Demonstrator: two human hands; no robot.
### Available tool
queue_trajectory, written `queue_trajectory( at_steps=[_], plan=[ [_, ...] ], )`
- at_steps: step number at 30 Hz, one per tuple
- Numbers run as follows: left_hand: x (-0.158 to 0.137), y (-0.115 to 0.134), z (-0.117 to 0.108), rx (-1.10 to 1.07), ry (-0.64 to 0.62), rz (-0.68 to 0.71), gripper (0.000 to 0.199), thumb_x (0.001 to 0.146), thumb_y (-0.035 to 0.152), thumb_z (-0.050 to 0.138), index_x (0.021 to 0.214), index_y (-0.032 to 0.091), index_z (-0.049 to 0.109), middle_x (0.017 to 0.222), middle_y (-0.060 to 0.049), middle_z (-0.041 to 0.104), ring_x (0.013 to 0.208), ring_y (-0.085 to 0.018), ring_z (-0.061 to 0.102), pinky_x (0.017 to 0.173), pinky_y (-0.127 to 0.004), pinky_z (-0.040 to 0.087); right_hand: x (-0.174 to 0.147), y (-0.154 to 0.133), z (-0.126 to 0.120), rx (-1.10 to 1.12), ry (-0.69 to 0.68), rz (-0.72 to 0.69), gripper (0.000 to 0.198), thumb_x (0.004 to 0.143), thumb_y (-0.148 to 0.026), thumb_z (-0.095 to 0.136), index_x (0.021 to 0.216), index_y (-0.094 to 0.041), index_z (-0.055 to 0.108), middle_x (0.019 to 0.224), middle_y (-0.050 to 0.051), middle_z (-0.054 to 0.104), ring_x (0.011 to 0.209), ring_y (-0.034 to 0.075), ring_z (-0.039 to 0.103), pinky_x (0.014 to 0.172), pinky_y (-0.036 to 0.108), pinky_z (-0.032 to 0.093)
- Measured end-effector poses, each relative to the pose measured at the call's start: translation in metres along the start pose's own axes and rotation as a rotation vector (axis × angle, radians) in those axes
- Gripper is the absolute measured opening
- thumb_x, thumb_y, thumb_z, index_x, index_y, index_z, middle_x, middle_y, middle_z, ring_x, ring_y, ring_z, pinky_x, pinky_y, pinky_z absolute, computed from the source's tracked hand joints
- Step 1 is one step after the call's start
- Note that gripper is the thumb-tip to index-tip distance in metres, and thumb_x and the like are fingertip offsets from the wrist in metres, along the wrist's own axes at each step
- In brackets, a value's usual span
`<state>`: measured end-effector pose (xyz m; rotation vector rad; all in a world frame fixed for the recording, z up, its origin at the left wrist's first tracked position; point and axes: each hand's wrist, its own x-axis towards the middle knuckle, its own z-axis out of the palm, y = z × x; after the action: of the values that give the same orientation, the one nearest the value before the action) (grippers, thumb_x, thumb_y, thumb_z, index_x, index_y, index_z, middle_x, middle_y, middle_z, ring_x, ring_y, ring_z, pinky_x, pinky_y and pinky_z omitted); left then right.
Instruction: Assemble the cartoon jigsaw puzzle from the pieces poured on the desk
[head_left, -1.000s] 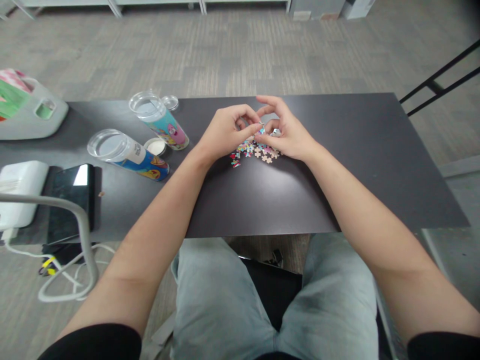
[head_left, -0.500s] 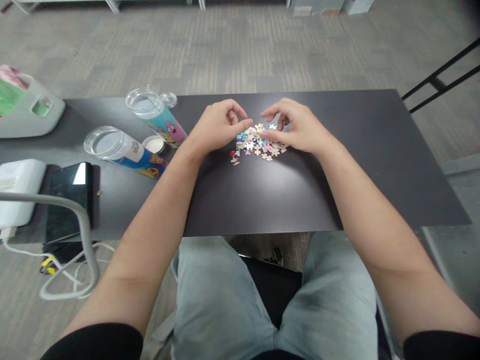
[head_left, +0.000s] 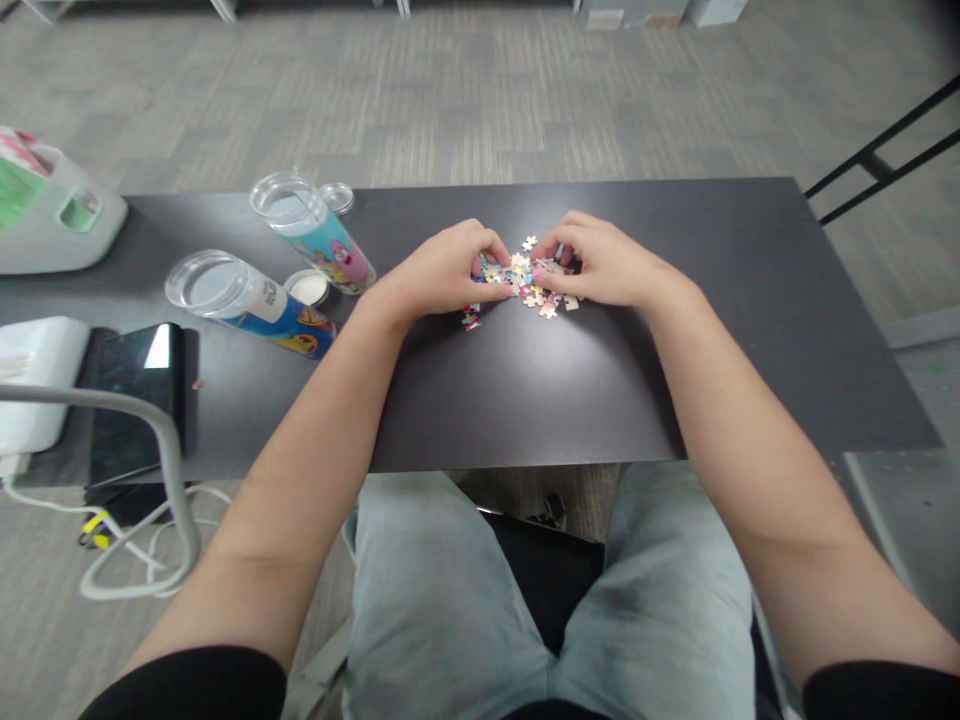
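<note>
A small heap of colourful jigsaw puzzle pieces (head_left: 522,272) lies on the dark table. My left hand (head_left: 454,268) presses into the heap's left side, thumb and curled fingers closed around some pieces. From the right, my right hand (head_left: 607,262) grips at the other side in the same way, with pieces between thumb and fingers. Exactly which pieces each hand holds is hidden by the fingers. One loose piece (head_left: 529,243) lies just behind the heap, and a few red and blue ones (head_left: 471,318) lie below my left hand.
To the left, two clear-topped printed canisters, one pink and teal (head_left: 330,245) and one blue (head_left: 277,318), lie near round lids (head_left: 307,288). Farther left are a black tablet-like device (head_left: 139,400), a white box (head_left: 41,380), a white basket (head_left: 75,235) and a grey curved tube (head_left: 161,430).
Both hands have come down onto the heap, their fingers closing around pieces on either side. The heap has been pushed together and some pieces have shifted.
</note>
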<state>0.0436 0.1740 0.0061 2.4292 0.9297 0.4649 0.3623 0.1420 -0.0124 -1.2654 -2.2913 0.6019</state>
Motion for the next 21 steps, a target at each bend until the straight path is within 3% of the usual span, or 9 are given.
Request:
queue_trajectory(
  at_steps=[8,15,21],
  plan=[
    [0.002,0.003,0.0,-0.096,0.035,-0.014,0.035,0.094,0.037,0.088,0.126,0.022,0.088,0.128,-0.011,0.089,0.094,-0.024,0.077,0.091,-0.042,0.063,0.0,-0.001,-0.001,0.055,0.051,-0.012,0.038,0.099,-0.05,0.098,0.128,-0.027,0.098,0.136,0.014,0.089,0.105,0.034,0.082,0.102,0.058,0.072],
    [0.002,0.011,-0.005,-0.146,0.21,-0.046,0.024,0.098,0.029,0.08,0.121,0.024,0.088,0.117,-0.008,0.09,0.103,-0.026,0.077,0.102,-0.045,0.063,-0.002,0.003,-0.009,0.08,0.082,0.004,0.034,0.096,-0.045,0.096,0.125,-0.027,0.098,0.128,0.012,0.095,0.107,0.035,0.085,0.102,0.054,0.071],
    [0.003,0.013,-0.004,-0.145,0.287,-0.112,0.019,0.101,0.025,0.079,0.119,0.026,0.086,0.116,-0.006,0.089,0.103,-0.026,0.077,0.101,-0.045,0.062,-0.005,0.004,-0.017,0.135,0.13,0.099,0.024,0.096,-0.04,0.098,0.117,-0.029,0.095,0.115,0.009,0.094,0.105,0.034,0.085,0.099,0.052,0.07]
  ],
)
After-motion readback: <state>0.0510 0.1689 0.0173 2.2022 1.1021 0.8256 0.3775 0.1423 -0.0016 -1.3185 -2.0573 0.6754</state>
